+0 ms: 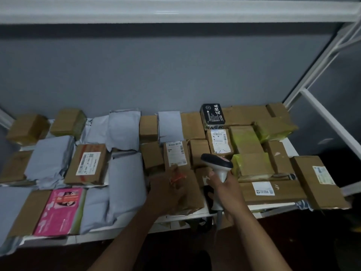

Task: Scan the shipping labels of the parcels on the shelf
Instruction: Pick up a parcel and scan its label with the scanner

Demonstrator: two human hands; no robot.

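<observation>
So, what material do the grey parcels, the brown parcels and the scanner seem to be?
Grey parcels: probably soft plastic mailer film, matte; it wrinkles and folds.
Brown parcels: corrugated cardboard by the look, dull, with straight edges and tape.
Scanner: seemingly hard moulded plastic, smooth, dark head on a pale handle.

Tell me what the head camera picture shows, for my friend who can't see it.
A person's right hand holds a barcode scanner over parcels on a white shelf, while the left hand rests on a brown box. Grey bags and brown boxes surround it.
</observation>
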